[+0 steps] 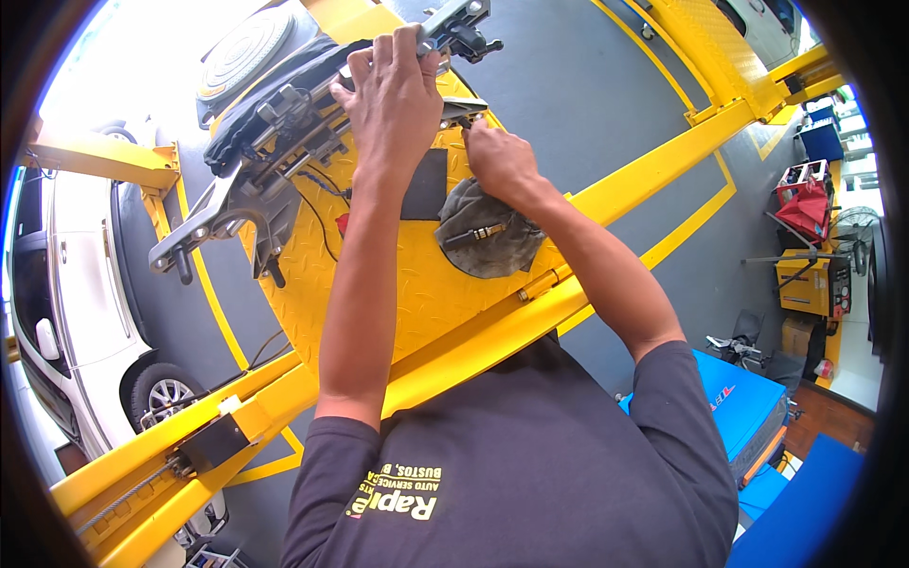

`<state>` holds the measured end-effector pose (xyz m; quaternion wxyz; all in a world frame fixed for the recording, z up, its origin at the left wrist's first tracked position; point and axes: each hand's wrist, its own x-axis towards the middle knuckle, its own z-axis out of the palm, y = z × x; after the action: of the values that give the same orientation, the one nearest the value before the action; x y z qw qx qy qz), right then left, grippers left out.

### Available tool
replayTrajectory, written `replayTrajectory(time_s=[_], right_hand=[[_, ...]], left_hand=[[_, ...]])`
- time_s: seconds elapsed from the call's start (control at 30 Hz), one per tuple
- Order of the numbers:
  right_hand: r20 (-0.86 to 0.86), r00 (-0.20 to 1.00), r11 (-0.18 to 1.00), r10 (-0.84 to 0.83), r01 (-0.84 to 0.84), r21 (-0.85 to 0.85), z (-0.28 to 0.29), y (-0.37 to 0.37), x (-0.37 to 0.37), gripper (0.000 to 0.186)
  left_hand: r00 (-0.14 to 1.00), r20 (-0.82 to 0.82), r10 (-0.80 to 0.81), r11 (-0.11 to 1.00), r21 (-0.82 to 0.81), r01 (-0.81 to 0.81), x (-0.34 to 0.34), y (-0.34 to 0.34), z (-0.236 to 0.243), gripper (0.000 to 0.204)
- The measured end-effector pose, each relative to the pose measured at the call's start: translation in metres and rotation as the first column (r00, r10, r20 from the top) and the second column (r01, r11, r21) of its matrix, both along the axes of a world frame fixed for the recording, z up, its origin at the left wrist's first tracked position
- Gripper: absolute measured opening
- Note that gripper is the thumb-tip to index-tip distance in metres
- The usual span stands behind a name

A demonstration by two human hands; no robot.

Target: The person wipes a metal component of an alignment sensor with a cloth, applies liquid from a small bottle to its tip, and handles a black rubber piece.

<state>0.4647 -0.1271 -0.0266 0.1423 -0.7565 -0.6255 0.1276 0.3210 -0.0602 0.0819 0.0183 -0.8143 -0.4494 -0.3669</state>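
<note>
A silver metal frame with rods, arms and black knobs (275,175), which looks like a wheel clamp, stands tilted on the yellow tread-plate platform (312,293). My left hand (393,99) is closed over the frame's upper bar, fingers curled round its far side. Lower and to the right, my right hand (502,161) is closed at a dark piece by the frame's right end; its fingertips are partly hidden. Just below that hand lies a grey mottled cap (492,251) with a strap and buckle. A flat black pad (426,185) shows between my forearms.
A yellow lift beam (473,336) crosses close in front of my body. Behind the frame sits a round grey plate (246,47). A white car (85,256) stands on the left. To the right are a yellow machine (805,284) and a blue case (724,402).
</note>
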Motion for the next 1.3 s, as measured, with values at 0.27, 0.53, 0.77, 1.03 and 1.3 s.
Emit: replayTrajectory(time_s=[0.27, 0.53, 0.77, 1.03, 1.3], right_hand=[[-0.203, 0.977, 0.998, 0.059, -0.053, 0.038, -0.011, 0.012, 0.007, 0.025], [-0.150, 0.979, 0.948, 0.140, -0.089, 0.305, -0.058, 0.011, 0.004, 0.012], [0.033, 0.995, 0.994, -0.091, 0.088, 0.070, -0.003, 0.002, -0.017, 0.044], [-0.938, 0.194, 0.948, -0.288, -0.082, -0.308, -0.004, 0.019, 0.029, 0.042], [0.259, 0.962, 0.980, -0.092, 0.040, 0.197, -0.012, 0.008, -0.025, 0.023]], left_hand=[[1.000, -0.022, 0.022, 1.000, -0.001, -0.022, -0.002, 0.000, 0.005, 0.030], [0.979, -0.175, 0.102, 0.993, -0.048, -0.112, 0.004, -0.009, 0.015, 0.040], [0.992, -0.100, 0.080, 0.994, -0.069, -0.088, 0.009, -0.006, 0.007, 0.037], [0.988, -0.109, 0.107, 0.992, -0.058, -0.114, 0.007, -0.007, 0.009, 0.036], [0.989, -0.103, 0.104, 0.991, -0.073, -0.112, 0.006, -0.005, 0.006, 0.036]])
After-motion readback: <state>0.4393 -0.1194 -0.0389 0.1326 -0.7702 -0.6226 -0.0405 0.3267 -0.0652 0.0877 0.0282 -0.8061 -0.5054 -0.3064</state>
